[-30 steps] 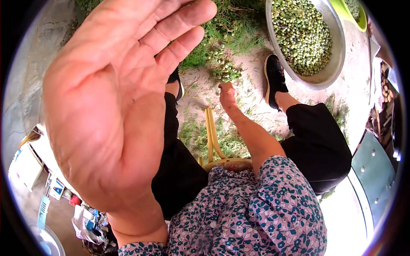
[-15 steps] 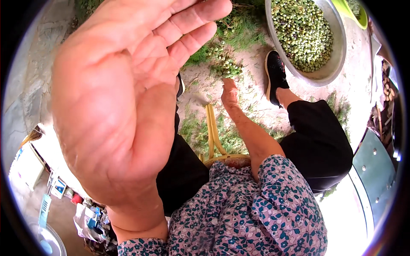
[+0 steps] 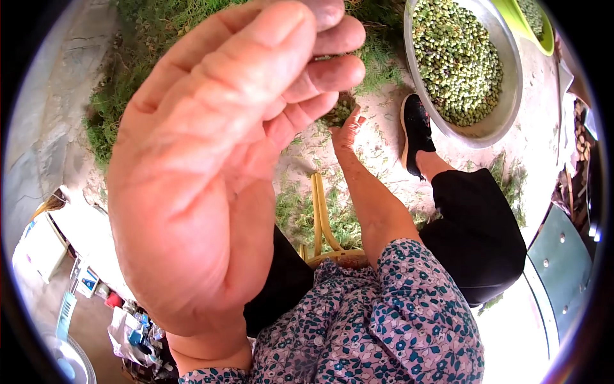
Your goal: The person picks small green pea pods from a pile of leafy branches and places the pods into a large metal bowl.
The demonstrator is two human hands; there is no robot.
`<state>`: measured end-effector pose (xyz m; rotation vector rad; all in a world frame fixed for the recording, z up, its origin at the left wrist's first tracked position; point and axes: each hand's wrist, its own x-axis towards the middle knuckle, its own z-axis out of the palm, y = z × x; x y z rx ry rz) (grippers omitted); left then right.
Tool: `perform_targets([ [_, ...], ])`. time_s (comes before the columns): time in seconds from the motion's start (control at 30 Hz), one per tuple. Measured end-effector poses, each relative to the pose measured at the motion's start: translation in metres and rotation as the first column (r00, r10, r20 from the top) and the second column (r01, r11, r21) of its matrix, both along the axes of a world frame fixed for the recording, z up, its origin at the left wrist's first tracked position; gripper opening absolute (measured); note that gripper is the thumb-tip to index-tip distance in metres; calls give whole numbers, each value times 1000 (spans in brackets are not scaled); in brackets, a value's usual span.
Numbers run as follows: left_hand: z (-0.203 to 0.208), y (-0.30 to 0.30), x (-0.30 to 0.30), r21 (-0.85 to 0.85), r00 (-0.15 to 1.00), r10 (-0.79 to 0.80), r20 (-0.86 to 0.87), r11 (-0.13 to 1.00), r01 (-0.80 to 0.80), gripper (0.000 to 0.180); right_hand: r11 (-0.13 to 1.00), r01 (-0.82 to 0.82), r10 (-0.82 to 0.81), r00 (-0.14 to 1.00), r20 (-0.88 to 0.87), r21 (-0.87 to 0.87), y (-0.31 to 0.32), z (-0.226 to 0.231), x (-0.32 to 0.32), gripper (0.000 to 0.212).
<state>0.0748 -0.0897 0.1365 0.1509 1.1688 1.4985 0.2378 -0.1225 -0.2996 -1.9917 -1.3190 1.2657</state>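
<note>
My left hand (image 3: pixel 198 173) is raised very close to the view. Its fingers are bent and apart, with nothing seen in them, and it hides much of the ground beyond. Lower down, my right hand (image 3: pixel 347 133) is cupped at a clump of small green seed heads (image 3: pixel 340 114) just above the pale ground, its fingers partly hidden. To the right stands a wide metal basin (image 3: pixel 515 96) heaped with small round green seed heads (image 3: pixel 457 64).
Feathery green sprigs (image 3: pixel 380 64) cover the far ground. My black shoe (image 3: pixel 416 131) is beside the basin. A lime-green container (image 3: pixel 547 41) sits at the far right. Yellow chair-like bars (image 3: pixel 318 211) rise between my legs. Household clutter (image 3: pixel 134 333) lies at lower left.
My left hand has turned and its fingers have curled inward, with the thumb now in sight. My right hand has turned palm-inward, with a clump of seed heads against it.
</note>
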Motion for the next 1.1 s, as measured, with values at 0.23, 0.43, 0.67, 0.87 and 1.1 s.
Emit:
perform_targets([
  [0.23,7,-3,1,-74,990,122,-75,989,-127,39,944,-271,246,958,146,190,30,56,-24,82],
  [0.43,11,-16,0,64,989,149,-25,987,-147,36,734,-559,394,813,428,385,31,46,4,71],
  [0.67,9,-30,-20,108,993,-2,-115,994,15,35,610,-787,646,562,516,93,35,59,-31,83],
  [0.87,19,-25,-21,2,969,-33,-245,999,35,27,489,-864,745,487,455,125,19,56,-24,84],
  [1.1,0,-42,-31,172,971,-160,-177,966,190,36,417,-847,676,532,510,330,41,40,-38,59],
])
